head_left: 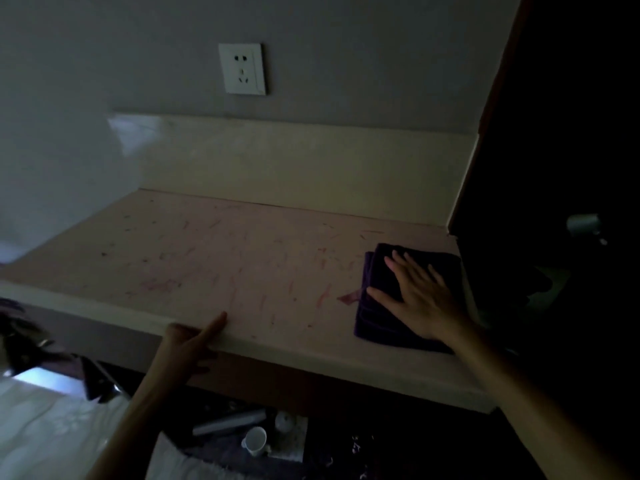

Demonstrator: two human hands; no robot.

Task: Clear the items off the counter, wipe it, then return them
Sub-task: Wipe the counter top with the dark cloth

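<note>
Head cam shows the right hand pressed flat, fingers spread, on the folded dark purple terry cloth at about 4 o'clock on the pale, smooth, scratch-marked stone counter. The left hand grips the rounded front lip at 7 o'clock, thumb on top. I'd keep that palm pressure even and sweep in long overlapping strokes toward 9 o'clock, since the reddish streaks look stubborn and the cloth could bunch.
</note>
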